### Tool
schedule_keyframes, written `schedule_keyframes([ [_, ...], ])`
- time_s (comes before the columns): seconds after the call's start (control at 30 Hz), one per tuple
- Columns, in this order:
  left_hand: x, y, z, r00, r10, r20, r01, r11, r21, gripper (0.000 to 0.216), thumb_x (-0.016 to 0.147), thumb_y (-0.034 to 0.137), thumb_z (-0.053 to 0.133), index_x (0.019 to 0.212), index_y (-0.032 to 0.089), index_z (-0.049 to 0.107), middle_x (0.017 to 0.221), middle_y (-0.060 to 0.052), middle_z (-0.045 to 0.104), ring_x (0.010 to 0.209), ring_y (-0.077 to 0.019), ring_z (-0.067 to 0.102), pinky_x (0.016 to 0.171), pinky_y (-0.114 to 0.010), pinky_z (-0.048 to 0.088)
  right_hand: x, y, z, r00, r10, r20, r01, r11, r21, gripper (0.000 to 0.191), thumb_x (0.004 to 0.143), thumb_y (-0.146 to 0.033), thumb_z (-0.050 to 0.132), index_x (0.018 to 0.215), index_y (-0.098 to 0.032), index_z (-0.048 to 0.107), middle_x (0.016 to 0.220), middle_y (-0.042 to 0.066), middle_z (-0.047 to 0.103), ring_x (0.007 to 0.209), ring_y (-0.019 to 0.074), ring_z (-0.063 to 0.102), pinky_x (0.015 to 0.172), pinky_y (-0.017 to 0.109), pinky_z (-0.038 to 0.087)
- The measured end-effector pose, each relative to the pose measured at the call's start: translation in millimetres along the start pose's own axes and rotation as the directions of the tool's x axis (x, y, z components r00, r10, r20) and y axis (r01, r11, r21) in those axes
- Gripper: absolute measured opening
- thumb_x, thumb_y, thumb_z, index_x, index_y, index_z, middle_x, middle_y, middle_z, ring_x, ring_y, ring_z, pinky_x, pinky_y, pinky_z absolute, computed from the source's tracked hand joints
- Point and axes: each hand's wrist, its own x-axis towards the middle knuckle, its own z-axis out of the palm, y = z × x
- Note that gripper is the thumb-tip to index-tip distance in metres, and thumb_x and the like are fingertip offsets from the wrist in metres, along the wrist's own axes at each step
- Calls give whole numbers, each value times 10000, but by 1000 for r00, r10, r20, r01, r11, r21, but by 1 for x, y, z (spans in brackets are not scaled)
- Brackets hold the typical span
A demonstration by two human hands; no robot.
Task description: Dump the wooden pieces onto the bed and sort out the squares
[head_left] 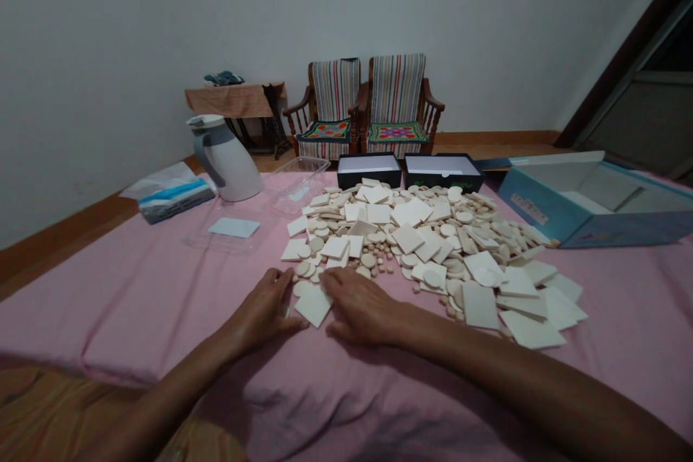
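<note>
A large pile of pale wooden pieces (411, 216), square tiles, round discs and small cubes, covers the middle of the pink-covered table. At its near edge one square tile (314, 305) lies between my two hands. My left hand (268, 310) rests to the left of it, fingers curved beside a few discs (304, 269) and thumb stretched towards the tile. On the other side my right hand (360, 307) lies palm down with thumb and fingers apart, seemingly touching the tile's right corner. Neither hand visibly grips a piece; the undersides of the fingers are hidden.
Behind the pile stand two open black boxes (369, 177), and a large blue box (590, 220) sits at right. A clear plastic tray (300, 177), a clear lid with a white card (234, 227), a white-grey jug (235, 166) and a tissue pack (176, 198) are at left.
</note>
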Motion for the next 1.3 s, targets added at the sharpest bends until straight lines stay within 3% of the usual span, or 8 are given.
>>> schedule_keyframes([
  [0.1,17,2,-7,996,-15,88,21,998,-66,694,580,326,748,1206,142,511,1056,-93,536,926,-242,559,838,-356,485,20,-13,14,994,110,18,-109,993,-47,795,702,-327,732,1333,-6,372,1304,258,474,1184,329,458,972,437,428],
  [0.3,36,5,-12,987,42,152,-23,991,-128,442,587,220,638,1010,145,536,900,-39,533,783,-198,524,708,-316,461,42,-17,14,969,241,54,-240,970,-27,613,726,-231,674,1266,-44,449,1230,206,517,1137,311,492,928,406,465],
  [0.6,31,11,7,994,99,-54,-106,984,-142,272,621,176,529,890,178,490,805,-5,481,744,-188,490,660,-296,413,39,-12,27,943,332,-32,-323,931,169,581,634,-114,640,1186,-63,464,1181,182,499,1072,292,520,917,389,467],
  [0.83,27,25,11,986,58,-155,-109,932,-345,282,690,220,526,968,179,507,867,-15,498,731,-160,518,631,-282,468,32,-2,25,929,356,-99,-328,918,223,513,633,-72,639,1112,-97,458,1170,159,480,1068,257,500,901,344,461],
  [1.03,84,49,-2,959,153,-239,-247,866,-434,256,697,224,583,944,167,547,863,-7,508,672,-119,548,563,-235,491,39,34,-10,892,344,-293,-318,939,134,410,699,-69,592,1079,-133,451,1123,141,492,1020,240,509,867,366,460],
  [1.13,121,66,-8,942,154,-299,-276,862,-426,414,735,231,591,1140,172,526,1054,-60,511,721,-117,583,615,-260,526,38,59,-39,842,384,-379,-388,919,69,501,700,-75,606,1172,-117,441,1177,167,483,1102,270,477,899,402,441],
  [1.23,134,86,-7,866,190,-463,-350,891,-289,613,766,232,609,1341,208,399,1257,-118,424,968,-196,588,759,-344,549,22,86,-63,814,354,-461,-403,915,-10,612,697,-148,643,1266,-146,418,1271,172,460,1186,302,423,938,462,412],
  [1.3,128,100,-1,811,296,-504,-425,891,-161,576,806,228,592,1349,198,402,1286,-134,433,1135,-247,520,896,-413,510,0,107,-74,810,291,-510,-363,931,-47,522,725,-216,635,1220,-175,476,1264,145,491,1180,291,436,949,463,407],
])
